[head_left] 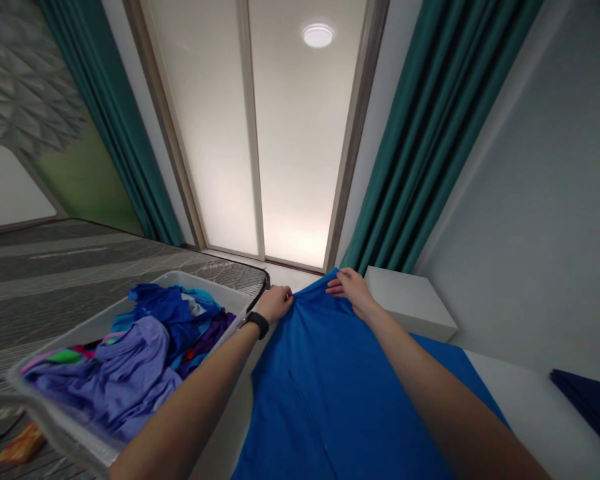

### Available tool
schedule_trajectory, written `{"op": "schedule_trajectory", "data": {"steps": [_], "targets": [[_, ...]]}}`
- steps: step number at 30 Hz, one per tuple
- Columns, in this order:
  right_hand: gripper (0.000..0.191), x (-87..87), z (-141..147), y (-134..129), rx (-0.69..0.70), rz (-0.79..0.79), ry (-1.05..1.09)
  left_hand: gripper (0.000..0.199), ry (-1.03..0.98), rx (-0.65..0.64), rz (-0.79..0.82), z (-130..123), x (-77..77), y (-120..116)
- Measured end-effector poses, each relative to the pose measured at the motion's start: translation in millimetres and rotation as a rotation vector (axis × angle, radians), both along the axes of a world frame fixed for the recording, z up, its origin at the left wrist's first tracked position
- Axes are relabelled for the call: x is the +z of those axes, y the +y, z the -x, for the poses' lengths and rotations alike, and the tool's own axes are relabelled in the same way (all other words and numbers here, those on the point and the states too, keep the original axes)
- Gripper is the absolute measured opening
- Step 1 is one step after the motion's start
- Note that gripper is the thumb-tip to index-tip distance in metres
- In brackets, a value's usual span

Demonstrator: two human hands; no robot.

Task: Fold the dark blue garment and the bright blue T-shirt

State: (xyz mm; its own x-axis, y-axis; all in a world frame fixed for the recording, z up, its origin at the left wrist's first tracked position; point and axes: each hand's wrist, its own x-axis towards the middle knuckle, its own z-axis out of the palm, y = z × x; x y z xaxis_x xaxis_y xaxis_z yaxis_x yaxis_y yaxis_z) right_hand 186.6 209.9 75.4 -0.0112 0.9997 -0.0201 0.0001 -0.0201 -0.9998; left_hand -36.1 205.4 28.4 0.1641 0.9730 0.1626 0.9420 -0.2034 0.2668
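A plain blue garment (325, 373) spreads over a white surface in front of me, with a thin dark line running down its front; its kind is unclear. My left hand (276, 303), with a black band on the wrist, is closed on the left end of its far edge. At the right end of that edge, my right hand (353, 291) pinches the fabric between thumb and index finger, the other fingers loosely extended. Between my hands the edge is lifted and stretched, slanting up to the right. The near part of the garment runs out of view.
Left stands a white plastic bin (225, 293) of crumpled clothes on a grey striped mattress (80, 247). An orange packet (23, 443) lies beside it. A white box-like cabinet (410, 300) stands ahead right; dark navy cloth (590, 403) lies far right. Teal curtains (445, 133) flank sliding doors.
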Motion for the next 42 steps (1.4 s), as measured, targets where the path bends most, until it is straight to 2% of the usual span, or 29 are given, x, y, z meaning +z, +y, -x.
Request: {"op": "schedule_trajectory", "data": {"steps": [4,9,13,17,21,25,31,36,39,42], "targets": [[0.006,-12.7,-1,-19,0.000,-0.098,-0.145,0.017,0.004,0.033,-0.065,2,-12.0,-4],[0.013,-38.4,-11,-66,0.065,-0.415,-0.692,0.019,-0.020,0.044,-0.125,2,-27.4,-6],[0.013,-58.0,-13,-104,0.269,-0.630,-1.096,0.017,-0.048,0.043,-0.143,4,-33.0,-3],[0.009,-63.2,-10,-117,0.310,-0.718,-1.326,0.017,-0.090,0.027,-0.144,8,-34.1,1],[0.010,-60.6,-8,-114,0.307,-0.777,-1.291,0.024,-0.143,-0.026,-0.153,13,-32.8,2],[0.012,-62.1,-6,-112,0.330,-0.742,-1.225,0.026,-0.162,-0.114,-0.170,15,-28.6,-2],[0.023,-64.2,-11,-118,0.381,-0.717,-1.153,0.022,-0.153,-0.189,-0.189,-1,-10.3,-26],[0.035,-63.0,-32,-126,0.395,-0.708,-1.059,0.018,0.028,-0.510,-0.137,-27,-0.2,-62],[0.032,-60.0,-52,-132,0.343,-0.655,-1.057,0.016,0.146,-0.567,-0.124,-35,5.4,-77],[0.029,-58.6,-76,-136,0.291,-0.580,-1.078,0.014,0.152,-0.580,-0.118,-48,16.2,-83]]}}
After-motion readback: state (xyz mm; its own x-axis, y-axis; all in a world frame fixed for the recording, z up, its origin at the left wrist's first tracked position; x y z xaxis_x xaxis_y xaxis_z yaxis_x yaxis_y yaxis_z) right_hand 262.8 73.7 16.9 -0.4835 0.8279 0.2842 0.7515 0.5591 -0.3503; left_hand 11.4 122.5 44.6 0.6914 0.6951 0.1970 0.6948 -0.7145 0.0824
